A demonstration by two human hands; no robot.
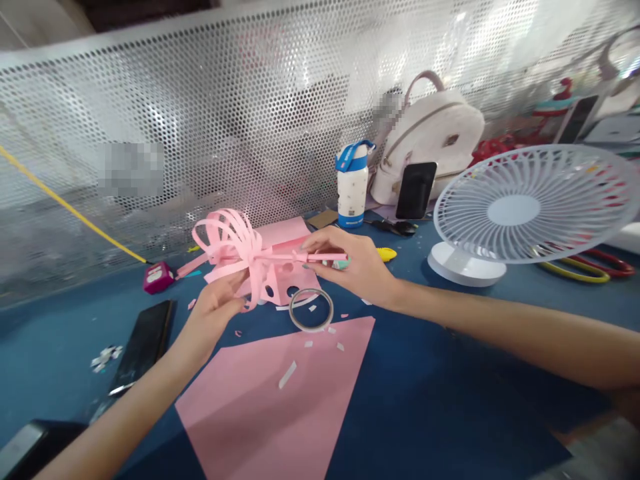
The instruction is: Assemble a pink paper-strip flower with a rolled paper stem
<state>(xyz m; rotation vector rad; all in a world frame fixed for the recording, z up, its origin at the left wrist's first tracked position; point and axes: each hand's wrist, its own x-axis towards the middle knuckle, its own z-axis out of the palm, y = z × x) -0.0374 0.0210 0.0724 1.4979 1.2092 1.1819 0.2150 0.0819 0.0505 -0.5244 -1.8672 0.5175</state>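
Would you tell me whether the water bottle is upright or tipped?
Upright: the water bottle stands on its base, cap uppermost.

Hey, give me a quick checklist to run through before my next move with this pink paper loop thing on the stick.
1. Right hand gripping the pink stick: ok.
2. Left hand pinching the paper loops: cannot tell; fingertips touch the lower strips.
3. Loops gathered at the stick's end: ok.
4. Tape ring close by, lying flat just below the right hand: ok.
5. Pink sheet free of scraps: not ok; white bits lie on it.
6. Fan apart from the loops: ok.
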